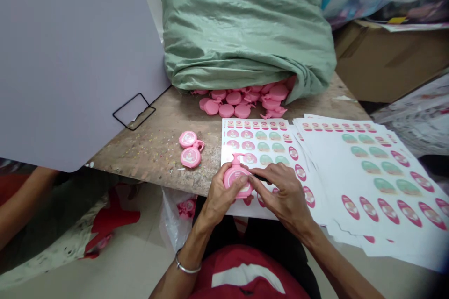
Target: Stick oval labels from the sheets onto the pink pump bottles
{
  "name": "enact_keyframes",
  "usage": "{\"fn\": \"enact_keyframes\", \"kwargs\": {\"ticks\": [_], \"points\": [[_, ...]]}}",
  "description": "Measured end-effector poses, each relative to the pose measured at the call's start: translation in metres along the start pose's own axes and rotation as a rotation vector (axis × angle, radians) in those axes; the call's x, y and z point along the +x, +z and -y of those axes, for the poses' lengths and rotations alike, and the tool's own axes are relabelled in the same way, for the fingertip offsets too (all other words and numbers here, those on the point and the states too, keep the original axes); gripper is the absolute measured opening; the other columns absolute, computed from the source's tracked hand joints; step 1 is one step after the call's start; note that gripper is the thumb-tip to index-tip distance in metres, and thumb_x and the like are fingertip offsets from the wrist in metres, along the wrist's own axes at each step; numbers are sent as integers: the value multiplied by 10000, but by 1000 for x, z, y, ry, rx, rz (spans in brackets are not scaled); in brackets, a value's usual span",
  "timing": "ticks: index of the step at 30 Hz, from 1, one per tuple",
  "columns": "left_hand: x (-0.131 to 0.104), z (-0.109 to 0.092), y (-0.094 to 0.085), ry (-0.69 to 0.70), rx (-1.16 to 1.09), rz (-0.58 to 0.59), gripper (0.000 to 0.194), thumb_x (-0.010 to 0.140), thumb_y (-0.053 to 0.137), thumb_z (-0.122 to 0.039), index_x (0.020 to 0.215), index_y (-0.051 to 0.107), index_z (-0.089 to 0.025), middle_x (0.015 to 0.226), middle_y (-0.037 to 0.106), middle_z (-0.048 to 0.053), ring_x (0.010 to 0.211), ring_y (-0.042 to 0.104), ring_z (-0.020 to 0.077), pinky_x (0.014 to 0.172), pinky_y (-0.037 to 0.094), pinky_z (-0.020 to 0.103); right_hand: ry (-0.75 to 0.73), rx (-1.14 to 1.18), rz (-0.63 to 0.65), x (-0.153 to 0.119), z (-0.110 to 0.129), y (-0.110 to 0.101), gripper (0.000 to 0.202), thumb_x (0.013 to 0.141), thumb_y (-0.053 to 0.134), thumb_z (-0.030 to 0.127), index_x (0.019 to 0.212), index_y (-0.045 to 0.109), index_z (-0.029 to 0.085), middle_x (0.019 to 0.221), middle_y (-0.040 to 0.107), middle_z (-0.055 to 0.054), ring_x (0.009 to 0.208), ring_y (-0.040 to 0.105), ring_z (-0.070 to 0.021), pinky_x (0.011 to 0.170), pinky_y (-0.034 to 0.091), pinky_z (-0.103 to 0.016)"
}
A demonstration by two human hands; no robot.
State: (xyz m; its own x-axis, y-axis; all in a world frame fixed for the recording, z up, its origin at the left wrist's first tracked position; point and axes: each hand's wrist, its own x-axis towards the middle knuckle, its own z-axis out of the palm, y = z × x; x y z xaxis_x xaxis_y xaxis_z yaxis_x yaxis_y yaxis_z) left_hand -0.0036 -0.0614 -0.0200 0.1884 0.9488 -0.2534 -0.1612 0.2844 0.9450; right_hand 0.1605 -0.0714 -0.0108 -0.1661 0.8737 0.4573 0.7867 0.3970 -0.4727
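My left hand (220, 191) is closed around a round pink plastic case (234, 176) with a loop-like top, its labelled face turned up. The left thumb lies on the pale pink label. At the case's right edge, my right hand (286, 194) is closed, with its thumb and fingertips touching the edge. A slim dark tool (261, 175) shows between those fingers; its exact kind is hidden. Beneath both hands lies a sheet of stickers (242, 145), printed in pink and green. Two labelled pink cases (191, 149) rest to the left of the sheet.
Loose pink cases (233, 99) spill from a big green cloth sack (245, 23) at the table's back. More sticker sheets (336, 173) are stacked on the right. A grey panel (77, 56) rises at left, beside another person's arm (28, 205). A cardboard box (393, 65) stands back right.
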Motion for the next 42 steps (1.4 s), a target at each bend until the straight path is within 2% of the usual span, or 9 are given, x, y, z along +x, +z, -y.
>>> {"fn": "enact_keyframes", "kwargs": {"ticks": [4, 10, 16, 23, 27, 31, 35, 38, 42], "points": [[-5, -6, 0, 32, 20, 61, 388, 779, 688, -376, 1083, 572, -165, 925, 632, 32, 683, 558, 107, 583, 475, 201, 55, -241, -74, 1, -8, -1, 382, 848, 610, 509, 1036, 667, 182, 816, 667, -86, 783, 583, -253, 735, 393, -409], [-13, -7, -6, -23, 57, 110, 457, 658, 775, -278, 1049, 564, -167, 902, 622, 18, 778, 594, 163, 690, 498, 271, 167, 135, -24, 5, -19, 31, 637, 814, 584, 599, 1284, 504, 177, 1133, 633, -143, 966, 600, -272, 784, 505, -415], [26, 8, -41, 227, 590, -289, 221, 821, 603, -403, 864, 608, -186, 791, 637, 41, 763, 591, 212, 713, 445, 320, 212, 41, -29, 30, -56, 36, 475, 853, 569, 512, 1190, 575, 178, 1084, 663, -129, 947, 611, -269, 799, 503, -433], [82, -7, -77, 332, 1016, -518, 265, 866, 520, -337, 1041, 603, -156, 984, 676, 156, 952, 627, 318, 828, 450, 421, 241, -170, 40, 121, -93, 54, 361, 838, 606, 423, 1083, 628, 159, 1000, 695, -124, 930, 643, -263, 770, 475, -364], [82, -21, -101, 419, 1086, -633, 305, 857, 539, -333, 1079, 598, -133, 1182, 581, 199, 1159, 494, 365, 941, 402, 509, 294, -240, -7, 162, -99, 65, 539, 834, 555, 573, 1055, 613, 85, 933, 681, -189, 881, 650, -259, 683, 432, -322], [65, -20, -97, 650, 1107, -733, 315, 872, 543, -308, 1143, 588, -154, 1285, 488, 180, 1245, 429, 342, 996, 398, 502, 337, -260, -17, 178, -99, 75, 500, 878, 485, 570, 867, 638, 94, 858, 683, -190, 859, 649, -236, 663, 413, -317], [51, -16, -78, 733, 856, -664, 198, 897, 511, -239, 1041, 630, -175, 1216, 543, 147, 1212, 487, 277, 1004, 418, 435, 423, -277, 3, 183, -104, 77, 437, 802, 610, 525, 865, 656, 94, 873, 686, -223, 884, 649, -311, 709, 446, -393], [48, -17, -62, 534, 466, -500, 166, 870, 567, -311, 937, 647, -181, 1082, 614, 120, 1060, 571, 248, 906, 479, 386, 413, -264, 47, 167, -97, 66, 505, 732, 676, 522, 1008, 644, 100, 985, 686, -208, 962, 634, -332, 782, 464, -419], [47, -18, -36, 213, 67, -231, 336, 860, 558, -475, 965, 640, -167, 992, 663, 99, 819, 642, 193, 714, 540, 319, 119, -8, 103, 111, -60, 47, 587, 696, 715, 503, 1135, 587, 135, 1113, 658, -150, 1013, 617, -281, 869, 482, -407]]}}
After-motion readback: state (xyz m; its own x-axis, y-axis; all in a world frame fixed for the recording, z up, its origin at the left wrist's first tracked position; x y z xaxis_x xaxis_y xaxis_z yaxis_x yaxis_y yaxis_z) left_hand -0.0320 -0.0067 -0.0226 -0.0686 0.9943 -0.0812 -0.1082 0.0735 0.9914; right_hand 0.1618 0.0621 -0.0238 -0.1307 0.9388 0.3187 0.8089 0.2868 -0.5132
